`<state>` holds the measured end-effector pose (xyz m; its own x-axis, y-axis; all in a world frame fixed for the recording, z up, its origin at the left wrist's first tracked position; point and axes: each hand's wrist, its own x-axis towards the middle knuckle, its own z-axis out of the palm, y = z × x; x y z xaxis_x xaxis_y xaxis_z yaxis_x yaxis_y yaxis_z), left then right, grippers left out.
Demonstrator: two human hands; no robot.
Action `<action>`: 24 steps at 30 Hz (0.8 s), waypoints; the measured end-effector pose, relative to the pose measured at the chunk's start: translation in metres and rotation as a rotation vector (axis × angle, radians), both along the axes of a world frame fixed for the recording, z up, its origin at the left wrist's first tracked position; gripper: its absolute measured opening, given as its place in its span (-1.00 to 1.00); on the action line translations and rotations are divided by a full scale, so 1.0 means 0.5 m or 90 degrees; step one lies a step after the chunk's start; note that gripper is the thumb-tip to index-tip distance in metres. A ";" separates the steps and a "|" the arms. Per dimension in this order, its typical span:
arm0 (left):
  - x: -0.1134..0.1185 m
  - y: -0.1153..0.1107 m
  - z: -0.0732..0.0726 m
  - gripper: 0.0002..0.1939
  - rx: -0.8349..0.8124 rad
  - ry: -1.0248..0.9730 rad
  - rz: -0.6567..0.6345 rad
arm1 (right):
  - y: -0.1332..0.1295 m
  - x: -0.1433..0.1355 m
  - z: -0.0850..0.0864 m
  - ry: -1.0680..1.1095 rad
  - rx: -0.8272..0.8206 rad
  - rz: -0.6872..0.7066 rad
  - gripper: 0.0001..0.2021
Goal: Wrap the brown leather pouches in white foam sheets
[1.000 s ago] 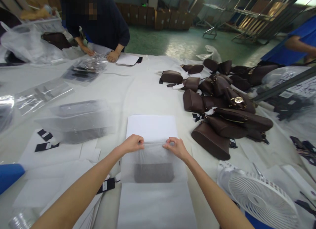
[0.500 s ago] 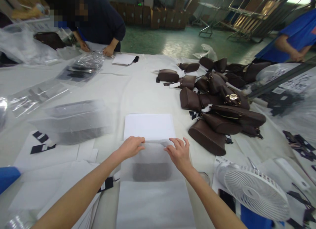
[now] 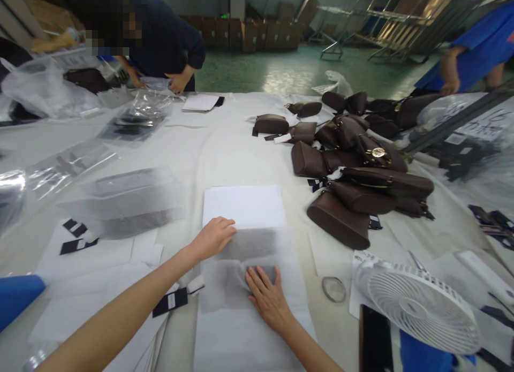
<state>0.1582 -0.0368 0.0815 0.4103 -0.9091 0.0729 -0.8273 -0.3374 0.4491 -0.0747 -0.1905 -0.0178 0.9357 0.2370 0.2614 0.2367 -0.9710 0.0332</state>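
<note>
Dark item (image 3: 255, 241) lying flat at lower centre of the frame, showing dimly through translucent tissue (image 3: 212, 300); its shape and material not resolving. Left hand (image 3: 214, 237) bending its fingers at the upper left edge of the wrap, fingertips touching it; cannot tell whether they are pinching the sheet. Right hand (image 3: 267, 300) opening flat, palm down, fingers spreading over the tissue and gripping nothing. Tissue creasing beside the right fingertips, so judging it light, limp and easily torn, probably sliding over itself; the item inside is seeming light and somewhat firmer. Best hold, by estimate: supporting the item from beneath at both side edges through the wrap, rather than pulling on a loose sheet edge. White paper (image 3: 244, 203) is extending beyond the wrap towards mid-frame, with a pale sheet (image 3: 244, 345) lying nearer the bottom edge. Black tag (image 3: 170, 302) lying just left of these. Further out on the table (image 3: 225, 152): a wrapped bundle (image 3: 132, 200) resting at left, brown bags (image 3: 341, 222) piling up at right, a white fan (image 3: 425, 308) standing at lower right. Person in dark clothing (image 3: 164, 29) leaning in at upper left; person in blue (image 3: 477, 51) standing at upper right.
</note>
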 end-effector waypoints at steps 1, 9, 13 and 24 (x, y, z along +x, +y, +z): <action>-0.023 0.002 -0.001 -0.67 0.010 -0.060 -0.034 | -0.002 -0.013 -0.008 0.003 0.000 -0.002 -0.54; -0.074 0.002 -0.063 -0.76 0.010 -0.239 -0.044 | -0.011 -0.042 0.015 0.068 0.031 0.046 -0.49; -0.014 -0.025 -0.013 -0.74 0.014 -0.065 0.050 | -0.021 -0.007 0.041 0.103 0.053 0.111 -0.44; 0.014 -0.101 0.116 -0.79 0.150 -0.027 0.054 | -0.026 0.164 0.090 0.064 0.086 -0.052 -0.43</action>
<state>0.1652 -0.0873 0.1397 0.4867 -0.8655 -0.1183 -0.8079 -0.4975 0.3160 0.0074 -0.2036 0.0272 0.9734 0.1281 0.1901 0.1524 -0.9812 -0.1187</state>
